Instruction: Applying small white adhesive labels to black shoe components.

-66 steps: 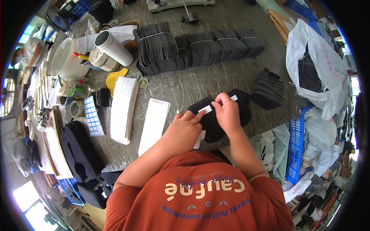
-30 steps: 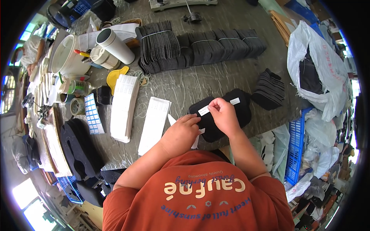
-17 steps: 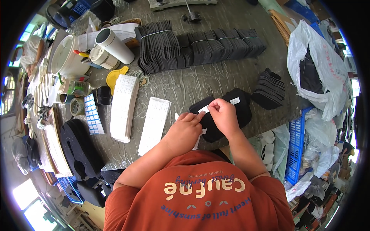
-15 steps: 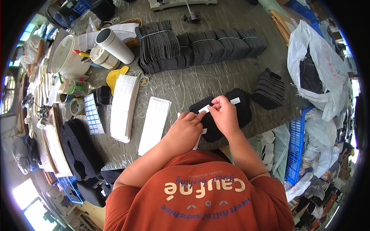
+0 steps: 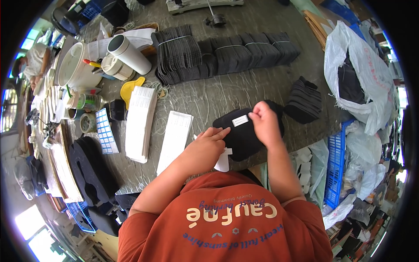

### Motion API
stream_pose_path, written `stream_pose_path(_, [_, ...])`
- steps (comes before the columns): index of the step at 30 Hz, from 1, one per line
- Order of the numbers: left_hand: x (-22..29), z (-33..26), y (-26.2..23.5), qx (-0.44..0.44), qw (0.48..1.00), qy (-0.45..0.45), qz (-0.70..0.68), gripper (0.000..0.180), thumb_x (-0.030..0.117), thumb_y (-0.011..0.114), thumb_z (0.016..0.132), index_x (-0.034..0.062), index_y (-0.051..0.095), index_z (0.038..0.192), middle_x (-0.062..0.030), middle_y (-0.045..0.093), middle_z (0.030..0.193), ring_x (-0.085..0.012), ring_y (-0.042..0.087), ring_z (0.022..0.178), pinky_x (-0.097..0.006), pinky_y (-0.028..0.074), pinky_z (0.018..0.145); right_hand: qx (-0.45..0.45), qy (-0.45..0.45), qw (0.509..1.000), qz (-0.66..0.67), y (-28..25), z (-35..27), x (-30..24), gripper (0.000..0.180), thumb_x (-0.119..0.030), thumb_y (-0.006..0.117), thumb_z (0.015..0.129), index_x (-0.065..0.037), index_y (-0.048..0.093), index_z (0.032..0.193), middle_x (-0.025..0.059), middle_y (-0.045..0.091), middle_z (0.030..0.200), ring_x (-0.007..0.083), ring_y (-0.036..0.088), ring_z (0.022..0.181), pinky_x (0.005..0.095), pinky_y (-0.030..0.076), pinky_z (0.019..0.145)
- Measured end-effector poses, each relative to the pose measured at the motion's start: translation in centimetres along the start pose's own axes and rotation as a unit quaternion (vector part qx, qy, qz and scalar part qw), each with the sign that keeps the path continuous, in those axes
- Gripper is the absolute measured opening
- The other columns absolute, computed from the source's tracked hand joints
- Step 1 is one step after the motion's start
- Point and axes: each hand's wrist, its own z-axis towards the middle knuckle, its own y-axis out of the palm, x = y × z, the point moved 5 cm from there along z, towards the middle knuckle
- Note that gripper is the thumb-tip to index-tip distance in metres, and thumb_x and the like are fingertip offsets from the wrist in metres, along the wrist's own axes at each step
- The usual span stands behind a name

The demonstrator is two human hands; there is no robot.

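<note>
- R hand [image 5: 265, 124] has shifted right vs. earlier frame, off the white label [image 5: 240, 121], which now shows whole.
- Its thumb + index tips look together just beside label's R end; can't tell if anything's between.
- L hand [image 5: 205, 148]: fingers fwd over L side of black pad [image 5: 246, 144], apart from label; can't tell if it grips the white strip [image 5: 222, 163] below.
- Pad lies nr front edge of worktop [image 5: 196, 98], R of ctr.
- Pad prob. light, soft, non-slip: hold by rim. Label prob. thin, creases easily: take by short ends.
</note>
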Motion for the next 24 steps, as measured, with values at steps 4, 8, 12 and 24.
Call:
stream_pose_path(4, [-0.2, -0.1, -0.9, 0.082, 0.987, -0.049, -0.133, 0.011, 0.008, 0.06, 0.084, -0.0031, 0.063, 0.086, -0.0174, 0.063, 0.112, -0.0326, 0.054, 0.106, -0.038, 0.046, 0.091, 0.085, 0.011, 0.996, -0.036, -5.5, 1.1, 2.4, 0.013, -0.003, 0.065, 0.082, -0.001, 0.052, 0.086, 0.0115, 0.056, 0.069, 0.0203, 0.055, 0.062, 0.0324, 0.045, 0.061])
stream_pose_path(8, [-0.4, 0.4, -1.2, 0.092, 0.973, -0.098, -0.188, 0.013, 0.01, 0.06, 0.087, -0.002, 0.064, 0.09, -0.0151, 0.065, 0.1, -0.0306, 0.057, 0.099, -0.038, 0.048, 0.085, 0.106, -0.065, 0.986, -0.114, -5.4, -0.8, -0.3, 0.01, -0.005, 0.063, 0.083, -0.002, 0.058, 0.091, 0.013, 0.06, 0.082, 0.0253, 0.059, 0.073, 0.0349, 0.048, 0.069])
stream_pose_path(12, [-0.1, 0.6, -1.2, 0.129, 0.972, -0.079, -0.181, 0.015, 0.012, 0.061, 0.087, -0.0027, 0.064, 0.091, -0.0148, 0.065, 0.09, -0.0297, 0.059, 0.088, -0.037, 0.049, 0.078, -0.163, 0.074, 0.966, 0.189, 1.7, -4.5, -2.0, 0.009, -0.008, 0.064, 0.087, 0.0, 0.061, 0.092, 0.0028, 0.063, 0.078, 0.0081, 0.056, 0.073, 0.0249, 0.046, 0.065])
stream_pose_path(24, [-1.2, -1.4, -1.1, 0.182, 0.932, -0.196, -0.245, 0.033, 0.025, 0.068, 0.085, -0.0031, 0.059, 0.07, -0.018, 0.058, 0.067, -0.0356, 0.056, 0.06, -0.04, 0.046, 0.056, -0.198, 0.157, 0.935, 0.251, 3.2, -4.1, -2.7, 0.006, -0.006, 0.061, 0.09, -0.003, 0.056, 0.089, 0.0016, 0.059, 0.079, 0.0084, 0.054, 0.067, 0.0223, 0.046, 0.061])
